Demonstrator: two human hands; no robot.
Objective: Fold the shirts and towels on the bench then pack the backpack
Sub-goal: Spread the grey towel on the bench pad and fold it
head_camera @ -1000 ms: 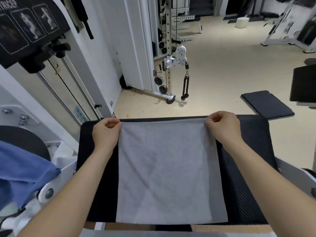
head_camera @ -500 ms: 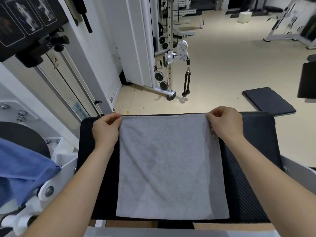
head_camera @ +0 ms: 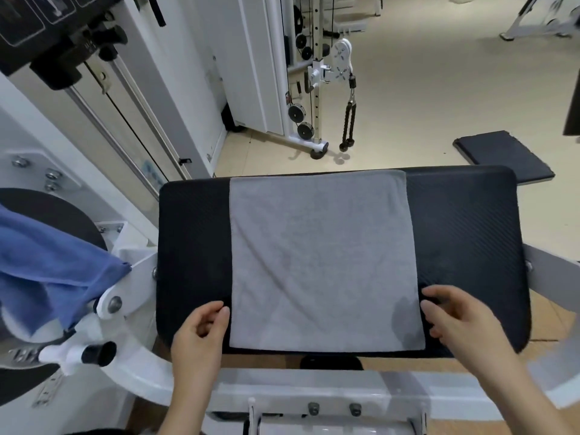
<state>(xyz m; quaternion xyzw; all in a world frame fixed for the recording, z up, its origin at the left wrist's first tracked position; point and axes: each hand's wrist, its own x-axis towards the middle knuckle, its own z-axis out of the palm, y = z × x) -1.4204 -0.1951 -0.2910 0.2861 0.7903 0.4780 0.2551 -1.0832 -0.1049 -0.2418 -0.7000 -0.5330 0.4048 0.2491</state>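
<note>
Both hands have dropped back from the far corners of the grey towel (head_camera: pixel 323 262) to its near end, so the far edge now lies flat by itself along the back of the bench pad (head_camera: pixel 464 230). The towel sits square in the middle of the black pad with bare pad on either side. It looks like it's already been doubled over once, though I can't really make out the layers. The left hand (head_camera: pixel 201 328) is right at the towel's near left edge, fingers loosely curled, thumb tip about touching the hem but not pinching anything. The right hand (head_camera: pixel 455 318) is just beside the near right edge in the same loose curl, nothing in it, hanging over the pad rather than the cloth. My guess is they're lined up at both near corners to grab them and carry that end over for the next fold. Taking both corners at once makes sense, since it keeps the edges lined up, and there's one faint diagonal crease that could use a smoothing first. Off to the left a blue cloth (head_camera: pixel 47 268) is draped over the machine frame, probably the next thing in the queue. No backpack anywhere in view, so packing is a long way off; I'd call this early in the job.
</note>
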